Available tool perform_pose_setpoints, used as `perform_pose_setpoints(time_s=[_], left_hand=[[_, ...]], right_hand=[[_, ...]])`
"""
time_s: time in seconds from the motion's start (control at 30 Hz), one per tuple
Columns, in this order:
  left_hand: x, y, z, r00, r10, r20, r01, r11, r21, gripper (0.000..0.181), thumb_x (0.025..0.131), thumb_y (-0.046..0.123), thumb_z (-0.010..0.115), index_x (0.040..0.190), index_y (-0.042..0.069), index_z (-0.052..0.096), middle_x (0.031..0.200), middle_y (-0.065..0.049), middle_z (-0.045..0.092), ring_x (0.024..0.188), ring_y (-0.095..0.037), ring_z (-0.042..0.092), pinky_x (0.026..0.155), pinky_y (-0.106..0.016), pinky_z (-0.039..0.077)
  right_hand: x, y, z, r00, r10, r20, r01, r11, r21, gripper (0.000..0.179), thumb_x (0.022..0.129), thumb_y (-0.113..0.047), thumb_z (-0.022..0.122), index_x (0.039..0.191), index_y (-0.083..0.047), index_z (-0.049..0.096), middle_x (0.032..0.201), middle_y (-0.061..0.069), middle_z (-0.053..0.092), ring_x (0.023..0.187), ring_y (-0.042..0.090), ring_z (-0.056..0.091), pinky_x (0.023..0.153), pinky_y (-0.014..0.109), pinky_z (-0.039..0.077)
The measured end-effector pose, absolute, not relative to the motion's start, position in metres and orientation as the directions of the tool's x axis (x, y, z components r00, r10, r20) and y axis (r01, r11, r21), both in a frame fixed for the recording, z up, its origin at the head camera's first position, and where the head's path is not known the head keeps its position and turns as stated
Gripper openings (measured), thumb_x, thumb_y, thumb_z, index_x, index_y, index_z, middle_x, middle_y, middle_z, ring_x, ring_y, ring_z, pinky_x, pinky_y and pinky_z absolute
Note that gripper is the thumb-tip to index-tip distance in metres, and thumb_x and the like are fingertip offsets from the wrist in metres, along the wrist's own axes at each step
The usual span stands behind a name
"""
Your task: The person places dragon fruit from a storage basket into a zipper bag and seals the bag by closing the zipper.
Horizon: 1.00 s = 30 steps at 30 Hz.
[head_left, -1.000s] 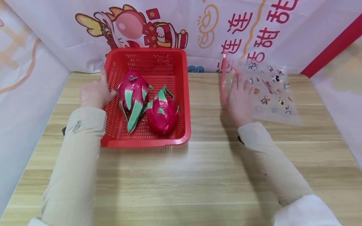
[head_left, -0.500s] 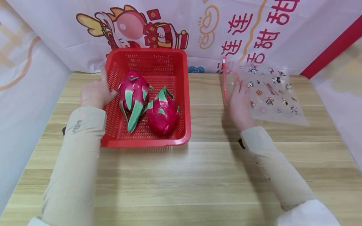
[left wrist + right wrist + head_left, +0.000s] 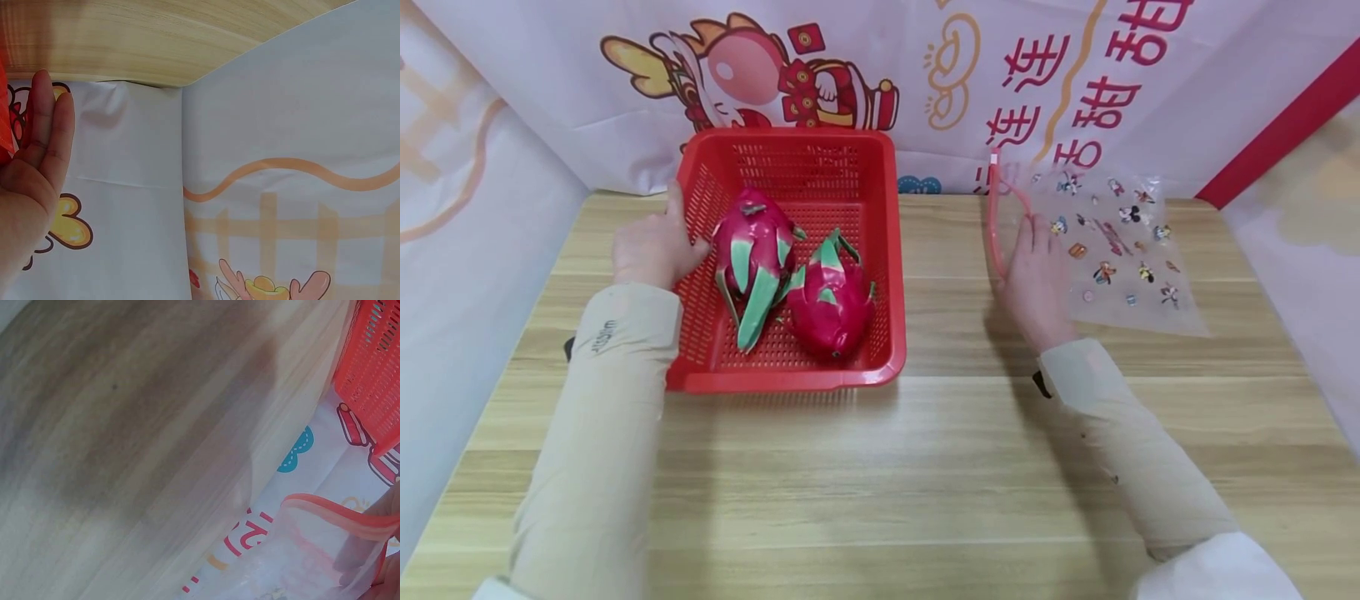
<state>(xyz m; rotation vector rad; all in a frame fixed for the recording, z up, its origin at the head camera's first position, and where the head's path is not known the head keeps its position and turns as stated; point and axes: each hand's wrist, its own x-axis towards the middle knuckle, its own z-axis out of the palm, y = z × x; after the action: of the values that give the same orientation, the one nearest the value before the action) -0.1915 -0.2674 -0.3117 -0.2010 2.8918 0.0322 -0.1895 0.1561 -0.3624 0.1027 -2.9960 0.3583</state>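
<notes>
My left hand [image 3: 651, 246] holds the left rim of a red plastic basket [image 3: 891, 250], thumb over the rim. In the left wrist view, two fingers [image 3: 59, 134] extend straight along the basket's outside. Inside the basket lie two dragon fruits [image 3: 752, 237], side by side, pink with green scales; the second dragon fruit [image 3: 829, 312] is nearer the front. My right hand [image 3: 1037, 287] pinches a clear zip bag [image 3: 1131, 283] with cartoon prints near its pink zip edge. Through its film, fingers of that hand show in the right wrist view, beside the parted pink edge [image 3: 337, 512].
A wood-grain table [image 3: 820, 492] bears everything. Printed white cloth [image 3: 917, 50] stands as a wall behind it, with more white cloth [image 3: 467, 275] along the left side. A red strip [image 3: 1277, 125] runs up the back right corner.
My right hand's fingers, spread at the bag earlier, have drawn together at its mouth. The bag has shifted slightly right overall. The left hand, basket and dragon fruits stay put.
</notes>
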Motion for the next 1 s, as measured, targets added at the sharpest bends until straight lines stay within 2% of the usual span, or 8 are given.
perform_pose_setpoints(time_s=[0.2,0.43,0.53,0.6,0.7,0.77,0.87,1.0], left_hand=[[-0.1922,-0.2687,-0.3121,-0.96,-0.133,-0.247,-0.138,0.99,0.003,0.089,0.093,0.038,0.046,0.15,0.0,-0.011,0.072,-0.025,0.056,0.061,-0.036,0.056,0.051,-0.043,0.045],[-0.1923,-0.2692,-0.3121,-0.959,-0.132,-0.25,-0.139,0.99,0.01,0.089,0.093,0.038,0.046,0.15,0.0,-0.012,0.073,-0.025,0.056,0.061,-0.036,0.056,0.051,-0.043,0.045],[-0.1922,-0.2693,-0.3123,-0.96,-0.132,-0.248,-0.14,0.99,0.015,0.089,0.093,0.037,0.046,0.15,0.0,-0.012,0.073,-0.025,0.056,0.062,-0.036,0.057,0.051,-0.043,0.045],[-0.1923,-0.2693,-0.3124,-0.961,-0.131,-0.245,-0.139,0.99,0.016,0.089,0.093,0.037,0.046,0.15,-0.001,-0.012,0.073,-0.025,0.056,0.062,-0.037,0.057,0.051,-0.044,0.046],[-0.1922,-0.2692,-0.3125,-0.962,-0.13,-0.242,-0.138,0.99,0.016,0.089,0.093,0.037,0.046,0.15,-0.001,-0.011,0.072,-0.025,0.056,0.062,-0.037,0.057,0.052,-0.044,0.046],[-0.1922,-0.2692,-0.3124,-0.961,-0.129,-0.245,-0.137,0.99,0.015,0.089,0.093,0.037,0.046,0.149,-0.001,-0.012,0.072,-0.025,0.056,0.062,-0.037,0.057,0.052,-0.044,0.046],[-0.1924,-0.269,-0.3124,-0.96,-0.129,-0.25,-0.137,0.99,0.015,0.089,0.093,0.037,0.046,0.149,-0.001,-0.012,0.072,-0.024,0.056,0.062,-0.036,0.057,0.052,-0.044,0.046],[-0.1931,-0.269,-0.3129,-0.959,-0.132,-0.253,-0.141,0.99,0.021,0.089,0.093,0.038,0.046,0.15,0.0,-0.012,0.073,-0.025,0.056,0.062,-0.036,0.057,0.051,-0.044,0.046]], right_hand=[[-0.1893,0.1567,-0.3629,-0.994,-0.065,0.084,-0.082,0.971,-0.224,0.084,0.08,-0.005,0.06,0.148,0.01,0.014,0.153,0.03,0.019,0.139,0.047,0.025,0.118,0.056,0.019],[-0.187,0.1558,-0.3624,-0.997,-0.081,0.009,-0.08,0.967,-0.241,0.098,0.077,-0.005,0.067,0.149,0.01,0.002,0.156,0.031,0.005,0.143,0.047,0.015,0.119,0.056,0.014],[-0.1857,0.156,-0.3631,-0.994,-0.094,0.052,-0.104,0.963,-0.247,0.091,0.081,-0.003,0.066,0.148,0.012,0.007,0.154,0.033,0.01,0.142,0.048,0.019,0.119,0.055,0.017],[-0.1854,0.1569,-0.364,-0.992,-0.09,0.084,-0.11,0.954,-0.279,0.078,0.086,0.002,0.058,0.148,0.011,0.011,0.154,0.032,0.013,0.142,0.046,0.021,0.119,0.054,0.019],[-0.185,0.1588,-0.3643,-0.989,-0.08,0.122,-0.116,0.94,-0.32,0.069,0.086,0.011,0.049,0.148,0.009,0.017,0.153,0.031,0.018,0.141,0.046,0.025,0.117,0.053,0.023],[-0.1848,0.1597,-0.3633,-0.99,-0.065,0.122,-0.104,0.931,-0.349,0.071,0.085,0.012,0.05,0.148,0.008,0.018,0.154,0.029,0.019,0.141,0.045,0.025,0.117,0.053,0.023],[-0.1847,0.1596,-0.3617,-0.989,-0.054,0.137,-0.1,0.93,-0.353,0.08,0.079,0.007,0.062,0.147,0.008,0.021,0.153,0.027,0.023,0.139,0.044,0.03,0.117,0.052,0.025],[-0.1847,0.1575,-0.3609,-0.99,-0.042,0.132,-0.085,0.937,-0.34,0.084,0.077,0.003,0.062,0.149,0.005,0.018,0.156,0.022,0.021,0.141,0.042,0.027,0.119,0.051,0.021]])
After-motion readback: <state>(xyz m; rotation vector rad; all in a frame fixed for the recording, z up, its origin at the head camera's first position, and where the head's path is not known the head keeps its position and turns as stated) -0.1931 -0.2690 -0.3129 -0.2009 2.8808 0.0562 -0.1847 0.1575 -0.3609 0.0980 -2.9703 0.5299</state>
